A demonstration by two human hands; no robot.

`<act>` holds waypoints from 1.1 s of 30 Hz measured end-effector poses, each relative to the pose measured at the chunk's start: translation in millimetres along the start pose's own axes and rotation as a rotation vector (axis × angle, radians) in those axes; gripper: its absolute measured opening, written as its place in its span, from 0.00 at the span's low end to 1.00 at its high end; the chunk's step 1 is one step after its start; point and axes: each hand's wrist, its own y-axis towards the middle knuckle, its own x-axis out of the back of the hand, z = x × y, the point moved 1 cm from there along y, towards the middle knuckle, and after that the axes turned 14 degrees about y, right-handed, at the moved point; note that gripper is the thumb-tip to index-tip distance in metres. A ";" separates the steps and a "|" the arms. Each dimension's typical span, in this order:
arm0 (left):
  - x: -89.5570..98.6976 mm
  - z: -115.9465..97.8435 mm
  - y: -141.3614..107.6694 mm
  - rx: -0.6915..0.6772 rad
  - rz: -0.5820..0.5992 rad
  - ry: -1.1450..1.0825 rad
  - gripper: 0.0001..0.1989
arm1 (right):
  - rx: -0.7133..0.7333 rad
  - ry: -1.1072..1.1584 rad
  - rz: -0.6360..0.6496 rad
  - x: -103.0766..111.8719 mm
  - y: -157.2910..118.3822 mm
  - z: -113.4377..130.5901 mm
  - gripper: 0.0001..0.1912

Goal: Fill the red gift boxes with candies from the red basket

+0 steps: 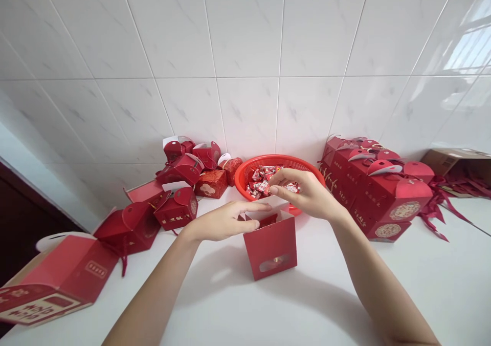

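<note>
A red gift box [273, 243] stands upright on the white table with its top flaps up and an oval window in its front. My left hand [226, 220] grips its upper left edge, thumb at the front and fingers stretched over the opening. Some red contents show inside, too small to name. Above the box's back flap is my right hand [303, 192], its fingers curled toward the thumb near the wrapped candies [263, 177]. Whatever the right fingertips hold, if anything, cannot be made out. The candies lie in a red plastic basket [241, 174] behind the box.
Several red boxes [132, 228] stand at the left, with a larger one [76, 269] at the table's left edge. Stacked red boxes [383, 197] fill the right, beside dark red ribbons [435, 210] and a cardboard box [448, 161]. A tiled wall [249, 115] closes the back.
</note>
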 end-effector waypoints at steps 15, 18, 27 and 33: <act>-2.8 4.1 5.7 0.048 -0.211 0.216 0.34 | -0.252 -0.261 0.349 17.9 3.3 -28.3 0.09; -4.3 7.3 11.8 0.053 -0.272 0.255 0.24 | -0.219 -0.240 0.322 15.3 5.0 -35.2 0.10; -4.3 11.6 18.0 -0.012 -0.279 0.281 0.03 | -0.263 -0.132 0.390 15.6 4.0 -40.4 0.19; -4.1 8.6 16.4 0.004 -0.262 0.234 0.04 | -0.241 -0.227 0.415 12.6 5.7 -39.8 0.09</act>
